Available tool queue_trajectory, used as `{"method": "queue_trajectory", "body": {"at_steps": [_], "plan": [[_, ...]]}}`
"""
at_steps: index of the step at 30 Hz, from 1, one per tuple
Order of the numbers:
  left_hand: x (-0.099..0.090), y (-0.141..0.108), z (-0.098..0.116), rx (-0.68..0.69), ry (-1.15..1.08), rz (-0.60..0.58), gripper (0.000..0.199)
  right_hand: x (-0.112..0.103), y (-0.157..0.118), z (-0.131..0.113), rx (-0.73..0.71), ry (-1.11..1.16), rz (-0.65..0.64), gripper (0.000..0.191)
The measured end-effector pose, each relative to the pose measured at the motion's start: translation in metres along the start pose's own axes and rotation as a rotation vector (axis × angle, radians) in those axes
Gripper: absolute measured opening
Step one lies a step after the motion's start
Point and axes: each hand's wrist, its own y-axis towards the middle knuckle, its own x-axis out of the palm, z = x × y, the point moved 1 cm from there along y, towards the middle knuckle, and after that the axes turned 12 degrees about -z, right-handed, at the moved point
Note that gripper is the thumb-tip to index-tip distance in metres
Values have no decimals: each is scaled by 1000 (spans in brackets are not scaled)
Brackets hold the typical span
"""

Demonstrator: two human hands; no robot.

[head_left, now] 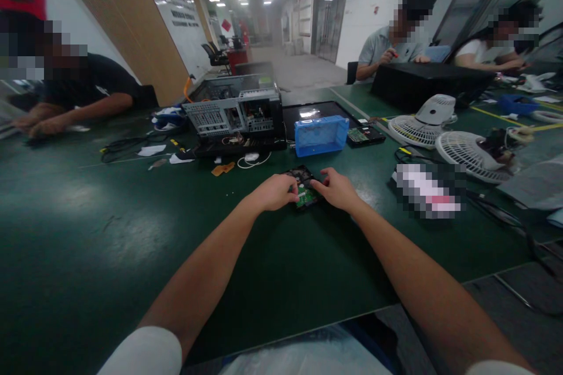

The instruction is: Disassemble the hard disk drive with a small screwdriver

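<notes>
A hard drive (303, 196) with its green circuit board facing up is between my hands, at or just above the green table. My left hand (277, 191) grips its left side, fingers curled, with the thumb by the board. On the right edge rests the thumb of my right hand (338, 188); its index finger is bent and lifted a little, and the other fingers are hidden behind the palm. Beyond the drive stands a blue plastic bin (322, 136) tipped on its side. To the bin's right lies another circuit-board part (366, 135), dark-framed.
An opened computer case (237, 108) stands behind my left hand, with cables and scraps around it. A dark flat panel (316, 111) lies behind the bin. Fan parts (472, 155) and a blurred-out item (426, 193) are at right. People sit at left and far right.
</notes>
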Motion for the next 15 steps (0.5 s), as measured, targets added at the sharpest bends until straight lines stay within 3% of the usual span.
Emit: {"method": "queue_trajectory", "body": {"at_steps": [4, 8, 15], "plan": [[-11, -7, -4, -87, 30, 34, 19, -2, -1, -1, -13, -9, -30, 53], [-17, -12, -8, -250, 46, -92, 24, -2, -2, -1, -83, -54, -55, 62], [-9, -6, -9, -230, -12, -195, 23, 4, 0, 3, -179, -59, -24, 69]]}}
